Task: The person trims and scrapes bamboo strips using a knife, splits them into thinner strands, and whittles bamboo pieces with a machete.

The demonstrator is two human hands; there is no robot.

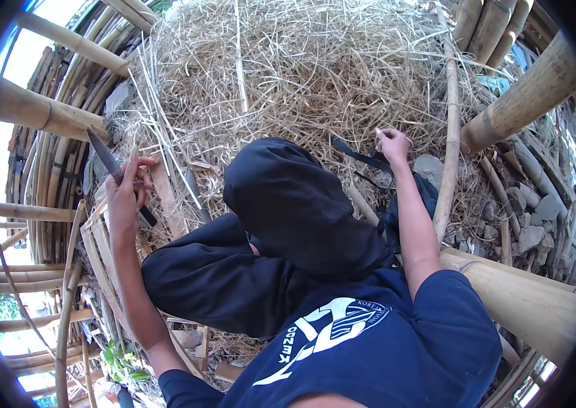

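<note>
At the left, my left hand (126, 189) is closed around a knife (105, 158). Its dark blade points up and away, and a dark end shows below the fingers. My right hand (394, 144) is pinched together at the right, over the edge of the dry straw (315, 81). A pale tip shows at its fingers, too small to name. Just beside that hand lies a black strap (359, 155), which runs towards a dark bag-like bundle (426, 194). Between my hands are my bent legs in black trousers (288, 197).
Bamboo poles (50, 112) form a frame on the left, and thick bamboo (526, 95) stands on the right. A thin pole (450, 129) lies along the straw's right edge. Broken stones (531, 238) are piled beyond it. Wooden slats (101, 238) stand below my left hand.
</note>
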